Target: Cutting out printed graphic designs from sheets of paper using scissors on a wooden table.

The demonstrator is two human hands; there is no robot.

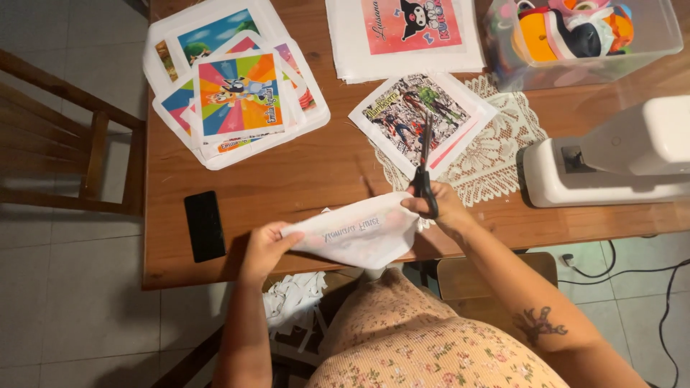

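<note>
Wooden worktop point(316, 172) carries everything here. Near its left front edge lies a black phone point(205, 225), and behind it, toward the far left corner, a fanned stack of printed fabric squares point(241, 93). Just past the front edge the left hand point(264, 248) pinches the left corner of a white fabric piece point(356, 231), its grip closed on the cloth and holding it taut above the edge. At the cloth's right corner the right hand point(440, 208) grips black scissors point(424, 167), fingers through the handles, blades pointing away over another printed square point(420, 118) that rests on a lace doily point(496, 147). A clear plastic box point(658, 32) sits at the far right corner, with a white sewing machine point(611, 154) in front of it near the right edge.
</note>
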